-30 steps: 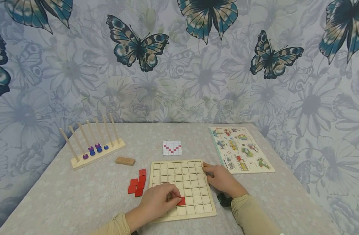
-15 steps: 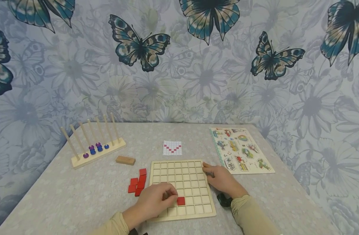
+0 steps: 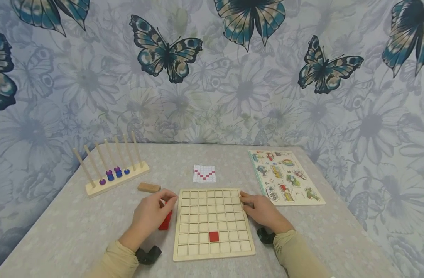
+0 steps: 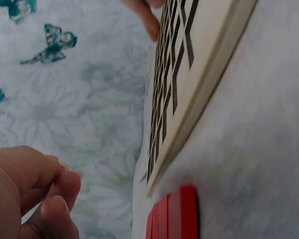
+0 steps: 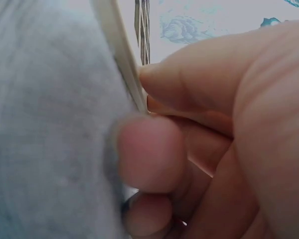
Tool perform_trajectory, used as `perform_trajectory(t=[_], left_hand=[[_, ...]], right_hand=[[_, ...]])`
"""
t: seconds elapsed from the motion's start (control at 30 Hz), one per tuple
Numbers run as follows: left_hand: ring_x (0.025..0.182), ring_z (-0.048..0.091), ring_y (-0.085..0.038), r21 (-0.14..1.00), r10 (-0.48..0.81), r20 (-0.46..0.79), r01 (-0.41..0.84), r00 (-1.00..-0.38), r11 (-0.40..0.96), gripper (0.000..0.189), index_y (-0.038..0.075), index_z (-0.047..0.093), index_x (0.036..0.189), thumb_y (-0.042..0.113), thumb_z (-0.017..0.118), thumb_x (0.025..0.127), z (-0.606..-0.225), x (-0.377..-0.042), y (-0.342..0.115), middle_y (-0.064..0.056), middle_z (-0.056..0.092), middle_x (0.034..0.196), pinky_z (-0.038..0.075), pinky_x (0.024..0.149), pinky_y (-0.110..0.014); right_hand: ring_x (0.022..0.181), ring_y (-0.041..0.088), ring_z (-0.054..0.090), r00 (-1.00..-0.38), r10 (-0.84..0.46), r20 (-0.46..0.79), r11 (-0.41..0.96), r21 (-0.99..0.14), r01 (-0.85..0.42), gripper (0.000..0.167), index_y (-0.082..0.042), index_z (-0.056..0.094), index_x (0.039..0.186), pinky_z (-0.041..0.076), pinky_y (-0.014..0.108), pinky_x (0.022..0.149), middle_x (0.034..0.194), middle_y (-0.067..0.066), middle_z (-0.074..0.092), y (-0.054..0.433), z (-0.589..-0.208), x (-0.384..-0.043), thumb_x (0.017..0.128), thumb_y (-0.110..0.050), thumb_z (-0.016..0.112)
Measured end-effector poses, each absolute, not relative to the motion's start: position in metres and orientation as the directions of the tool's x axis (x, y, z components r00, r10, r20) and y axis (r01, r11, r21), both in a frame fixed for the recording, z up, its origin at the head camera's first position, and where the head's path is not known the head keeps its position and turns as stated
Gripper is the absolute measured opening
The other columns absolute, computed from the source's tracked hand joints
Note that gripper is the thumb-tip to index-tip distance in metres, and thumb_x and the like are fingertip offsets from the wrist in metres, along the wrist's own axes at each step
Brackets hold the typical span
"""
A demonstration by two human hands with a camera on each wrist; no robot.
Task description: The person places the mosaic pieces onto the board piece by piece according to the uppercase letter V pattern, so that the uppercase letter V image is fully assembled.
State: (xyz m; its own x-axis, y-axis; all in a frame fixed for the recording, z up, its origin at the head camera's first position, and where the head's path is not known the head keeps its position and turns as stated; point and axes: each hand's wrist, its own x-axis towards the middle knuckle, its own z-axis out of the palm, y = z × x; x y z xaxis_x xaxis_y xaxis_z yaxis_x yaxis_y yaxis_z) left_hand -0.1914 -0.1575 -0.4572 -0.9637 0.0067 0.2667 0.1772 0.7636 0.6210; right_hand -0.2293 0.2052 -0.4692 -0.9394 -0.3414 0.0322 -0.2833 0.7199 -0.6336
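Observation:
My left hand (image 3: 147, 213) hovers over the red square tiles (image 3: 164, 222) left of the board, fingers loosely bent, nothing between thumb and fingertips. It hides part of the tiles. In the left wrist view the tiles (image 4: 175, 216) lie beside the board's edge. The pale wooden grid board (image 3: 214, 258) lies flat in front of me. One red tile (image 3: 214, 236) sits in a cell of its second row from the near side. My right hand (image 3: 264, 213) holds the board's right edge near the far corner; the right wrist view has the thumb (image 5: 189, 74) against that edge.
Behind the board lies a small pattern card (image 3: 204, 173) with a red V of squares. A peg stand (image 3: 118, 181) with purple and blue beads stands at the left, near a small wooden block (image 3: 149, 187). A picture puzzle board (image 3: 288, 175) lies at the right.
My left hand has let go of the red tile in the grid and moved left and away from me, over the loose tiles. The right hand stays at the board's edge.

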Motion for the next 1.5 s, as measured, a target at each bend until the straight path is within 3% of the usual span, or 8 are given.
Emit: perform_trajectory(t=[0.23, 0.53, 0.97, 1.5], left_hand=[[0.081, 0.066, -0.019, 0.574, -0.121, 0.252, 0.048, -0.960, 0.817, 0.024, 0.019, 0.073, 0.119, 0.032, 0.067, 0.100, -0.459, -0.204, -0.190, -0.003, 0.076, 0.107, 0.044, 0.056, -0.030], [0.094, 0.071, -0.024, 0.575, -0.110, 0.123, -0.020, -0.986, 0.818, 0.030, 0.014, 0.075, 0.118, 0.034, 0.073, 0.095, -0.471, -0.211, -0.194, -0.005, 0.077, 0.106, 0.053, 0.069, -0.035], [0.084, 0.065, -0.016, 0.564, -0.039, 0.077, 0.011, -0.996, 0.825, 0.033, 0.017, 0.078, 0.116, 0.036, 0.079, 0.089, -0.478, -0.218, -0.192, -0.003, 0.076, 0.104, 0.048, 0.063, -0.030], [0.083, 0.066, -0.017, 0.590, -0.085, 0.101, -0.009, -0.991, 0.807, 0.024, 0.019, 0.073, 0.111, 0.033, 0.077, 0.092, -0.480, -0.217, -0.190, -0.002, 0.075, 0.101, 0.045, 0.063, -0.030]], right_hand=[[0.143, 0.034, 0.047, -0.941, -0.338, 0.022, 0.710, -0.650, -0.270, 0.038, -0.005, 0.065, 0.137, 0.039, 0.051, 0.115, 0.153, 0.004, 0.053, 0.206, -0.467, -0.229, 0.100, -0.014, 0.066], [0.144, 0.032, 0.047, -0.945, -0.326, 0.005, 0.723, -0.643, -0.253, 0.039, -0.006, 0.065, 0.138, 0.040, 0.049, 0.115, 0.154, 0.002, 0.052, 0.206, -0.469, -0.229, 0.100, -0.015, 0.067], [0.144, 0.032, 0.047, -0.945, -0.326, 0.008, 0.725, -0.640, -0.255, 0.039, -0.007, 0.065, 0.137, 0.040, 0.049, 0.114, 0.154, 0.001, 0.053, 0.206, -0.470, -0.231, 0.100, -0.015, 0.067], [0.144, 0.032, 0.047, -0.945, -0.328, 0.016, 0.715, -0.649, -0.259, 0.039, -0.006, 0.065, 0.137, 0.040, 0.049, 0.114, 0.154, 0.002, 0.052, 0.206, -0.471, -0.231, 0.099, -0.014, 0.067]])
